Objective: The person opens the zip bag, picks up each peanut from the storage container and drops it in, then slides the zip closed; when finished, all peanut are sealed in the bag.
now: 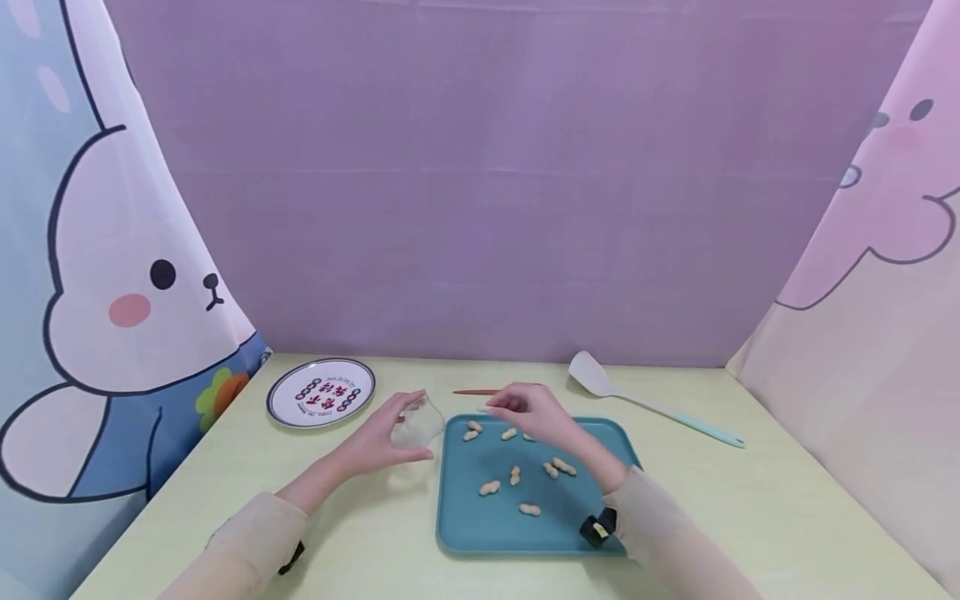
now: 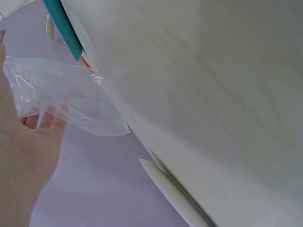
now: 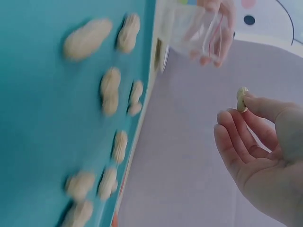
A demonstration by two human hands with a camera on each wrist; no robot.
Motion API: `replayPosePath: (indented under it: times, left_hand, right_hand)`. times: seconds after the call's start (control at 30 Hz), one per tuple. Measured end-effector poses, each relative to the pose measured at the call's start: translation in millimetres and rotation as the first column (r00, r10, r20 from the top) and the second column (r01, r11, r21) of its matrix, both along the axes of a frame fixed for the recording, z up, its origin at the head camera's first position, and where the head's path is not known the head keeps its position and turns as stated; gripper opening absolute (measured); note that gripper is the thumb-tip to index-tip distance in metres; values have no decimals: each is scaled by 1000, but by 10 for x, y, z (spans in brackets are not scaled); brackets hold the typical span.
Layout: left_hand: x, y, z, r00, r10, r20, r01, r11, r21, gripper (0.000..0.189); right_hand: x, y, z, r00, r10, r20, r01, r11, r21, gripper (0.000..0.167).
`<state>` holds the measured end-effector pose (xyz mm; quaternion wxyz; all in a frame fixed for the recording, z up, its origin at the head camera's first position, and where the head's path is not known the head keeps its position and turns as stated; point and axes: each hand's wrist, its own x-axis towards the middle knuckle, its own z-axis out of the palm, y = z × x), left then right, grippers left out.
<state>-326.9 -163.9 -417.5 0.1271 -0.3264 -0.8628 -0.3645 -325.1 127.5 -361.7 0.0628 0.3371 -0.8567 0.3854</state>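
Observation:
My left hand (image 1: 378,437) holds a clear plastic zip bag (image 1: 420,427) left of the tray, fingers and thumb spread around its mouth. In the left wrist view the bag (image 2: 85,97) hangs out past the hand, and I see no peanut in it. My right hand (image 1: 542,415) pinches a peanut (image 3: 242,99) between thumb and fingertips, above the tray's far edge and apart from the bag. On the teal tray (image 1: 472,527) lie several unshelled peanuts, such as one peanut (image 1: 529,509) near the front and another (image 1: 489,487) at left.
A white plate (image 1: 281,410) with red lettering sits at the back left. Behind the tray lies a thin reddish stick (image 1: 474,392), partly hidden by the right hand. At right rests a spatula (image 1: 637,402) with a mint handle. A purple cloth (image 1: 480,208) closes off the back.

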Motion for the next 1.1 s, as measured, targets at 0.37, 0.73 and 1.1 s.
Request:
replayPosePath:
  times: [0.37, 0.73, 1.1]
  left_hand:
    - [11, 7, 7, 1000, -3, -3, 3, 1000, -13, 88]
    - [20, 19, -1, 1000, -15, 16, 15, 1000, -6, 86]
    - [9, 10, -5, 1000, -14, 3, 14, 1000, 1, 86]
  right_hand:
    - [-8, -473, -90, 999, 20, 48, -19, 999, -39, 19]
    - [12, -733, -107, 999, -9, 50, 11, 999, -35, 17]
    - [-2, -792, -136, 998, -17, 60, 19, 999, -41, 20]
